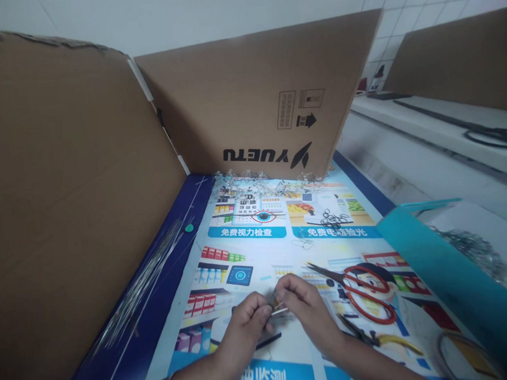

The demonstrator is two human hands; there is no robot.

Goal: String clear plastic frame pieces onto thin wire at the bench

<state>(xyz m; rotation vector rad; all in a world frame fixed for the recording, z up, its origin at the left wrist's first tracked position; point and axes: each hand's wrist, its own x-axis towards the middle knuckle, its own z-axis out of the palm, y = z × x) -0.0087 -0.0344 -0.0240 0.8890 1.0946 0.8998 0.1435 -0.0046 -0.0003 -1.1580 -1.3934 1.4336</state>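
My left hand [242, 327] and my right hand [307, 311] meet at the front middle of the table. Fingers and thumb are pinched on both, around a thin metal wire [279, 310]; its shape is blurred and partly covered by the fingers. To the right of my right hand lie scissors [369, 297] with red handles, blades pointing left. Nearer to me, pliers [377, 339] with a yellow handle rest beside my right forearm. A bundle of long straight wires [146, 281] lies along the left side.
Cardboard panels [233, 101] stand at the back and left. Bent wire pieces [253, 181] are strewn along the back panel's foot. Dark rings [334, 220] lie in front of it, a green disc [189, 228] at left. A teal box [433, 260] at right holds tangled wire pieces.
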